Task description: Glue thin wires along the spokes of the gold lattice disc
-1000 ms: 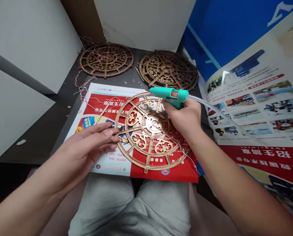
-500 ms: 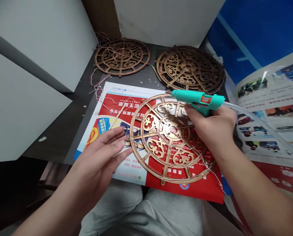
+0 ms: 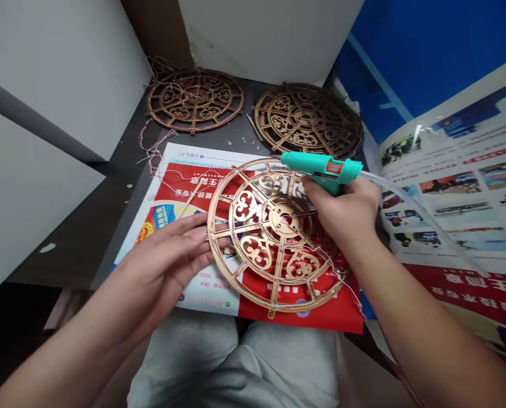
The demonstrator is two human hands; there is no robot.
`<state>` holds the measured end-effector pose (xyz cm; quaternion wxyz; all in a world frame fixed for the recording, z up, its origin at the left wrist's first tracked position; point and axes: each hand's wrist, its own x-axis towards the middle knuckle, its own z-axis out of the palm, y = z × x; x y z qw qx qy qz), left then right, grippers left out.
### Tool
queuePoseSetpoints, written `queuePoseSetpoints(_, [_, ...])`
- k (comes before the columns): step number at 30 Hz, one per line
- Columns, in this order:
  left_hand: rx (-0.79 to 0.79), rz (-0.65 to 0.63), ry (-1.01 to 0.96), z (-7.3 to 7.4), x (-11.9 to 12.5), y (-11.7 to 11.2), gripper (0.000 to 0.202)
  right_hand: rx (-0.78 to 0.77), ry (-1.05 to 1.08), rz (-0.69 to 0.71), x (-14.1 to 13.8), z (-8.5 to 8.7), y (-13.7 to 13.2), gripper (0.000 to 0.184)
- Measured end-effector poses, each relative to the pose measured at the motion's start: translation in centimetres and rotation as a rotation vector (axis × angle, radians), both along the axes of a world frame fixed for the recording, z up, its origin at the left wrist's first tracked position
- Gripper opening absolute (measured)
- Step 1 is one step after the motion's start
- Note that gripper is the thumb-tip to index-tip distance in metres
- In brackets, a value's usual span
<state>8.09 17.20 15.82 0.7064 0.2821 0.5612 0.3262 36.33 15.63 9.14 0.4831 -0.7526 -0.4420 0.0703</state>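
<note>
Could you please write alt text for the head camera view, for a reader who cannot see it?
A person's right hand grips a teal hot glue gun above a gold-coloured fretwork wheel lying on a red-and-white flyer, with the left hand at its rim. Two similar wheels lie beyond.

A round, gold-brown fretwork wheel of laser-cut wood point(image 3: 261, 252), with spokes and scrolled openings, lay flat on a red-and-white printed leaflet point(image 3: 193, 187). The left hand point(image 3: 163, 255) touched its rim. A teal hot glue gun point(image 3: 320, 166), gripped in the right hand point(image 3: 341, 218), pointed left above the wheel.
</note>
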Motion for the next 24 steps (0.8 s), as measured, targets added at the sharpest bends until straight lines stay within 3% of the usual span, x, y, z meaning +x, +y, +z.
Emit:
queuePoseSetpoints(4, [0.011,-0.328,0.003,-0.6,0.3,3.0,0.034,0.024,0.048,0.034,-0.1,0.1,0.0,0.028])
queuePoseSetpoints(7, [0.042,-0.440,-0.004,-1.0,1.1,4.9,0.028,0.012,0.066,0.064,-0.1,0.1,-0.1,0.029])
queuePoseSetpoints(11, [0.047,-0.562,-0.011,-1.6,1.9,6.4,0.037,-0.024,0.145,0.087,0.2,0.9,-0.5,0.038])
queuePoseSetpoints(15, [-0.002,-0.559,-0.092,-2.6,1.8,7.0,0.028,-0.102,0.226,0.226,0.9,3.2,-1.1,0.058])
queuePoseSetpoints(19, [0.035,-0.481,-0.117,-3.5,1.5,7.0,0.026,-0.194,0.186,0.416,0.6,5.8,-1.7,0.065])
queuePoseSetpoints(24, [0.023,-0.478,-0.150,-3.9,1.4,6.3,0.034,-0.320,0.006,0.291,-0.8,6.1,-2.7,0.082])
